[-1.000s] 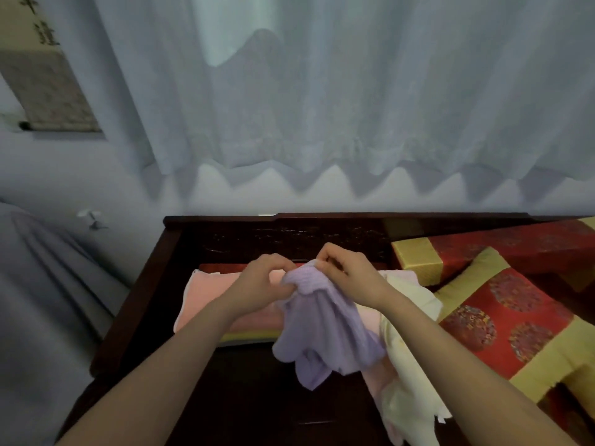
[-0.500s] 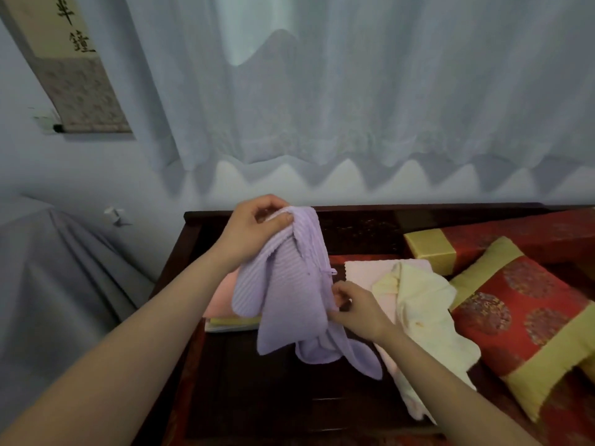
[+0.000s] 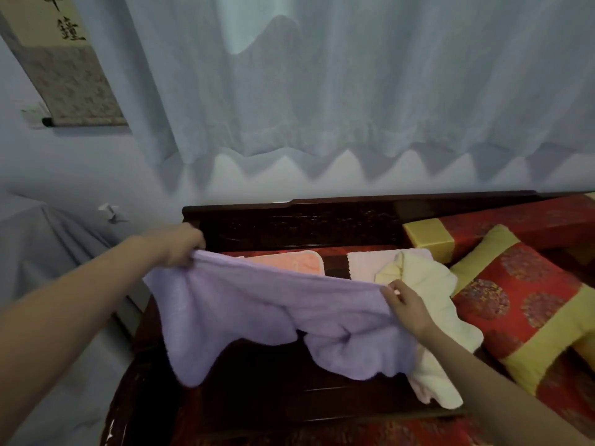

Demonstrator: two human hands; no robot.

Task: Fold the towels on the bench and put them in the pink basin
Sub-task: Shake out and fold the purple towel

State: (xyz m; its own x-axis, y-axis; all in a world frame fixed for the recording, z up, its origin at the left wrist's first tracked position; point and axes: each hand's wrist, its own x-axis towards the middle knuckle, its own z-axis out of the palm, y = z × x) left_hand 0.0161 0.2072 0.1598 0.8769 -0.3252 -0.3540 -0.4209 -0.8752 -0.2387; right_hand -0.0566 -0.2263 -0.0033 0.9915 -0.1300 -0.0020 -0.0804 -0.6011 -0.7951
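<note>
A purple towel (image 3: 257, 310) hangs stretched out above the dark wooden bench (image 3: 289, 220). My left hand (image 3: 180, 246) pinches its top left corner. My right hand (image 3: 405, 304) grips its top right edge. The lower edge sags in uneven folds. Behind it lies a folded peach towel (image 3: 289, 260), flat on the bench. To the right a cream towel (image 3: 431, 284) lies crumpled over a pale pink towel (image 3: 363, 263). No pink basin is in view.
Red and gold cushions (image 3: 521, 310) fill the bench's right side. A white curtain (image 3: 354, 91) hangs behind the bench. A wall scroll (image 3: 64, 69) is at upper left, and grey draped cloth (image 3: 48, 252) stands to the left of the bench.
The purple towel was bunched between both hands. My hands have moved apart and now hold it spread wide by its top edge; the view has shifted left.
</note>
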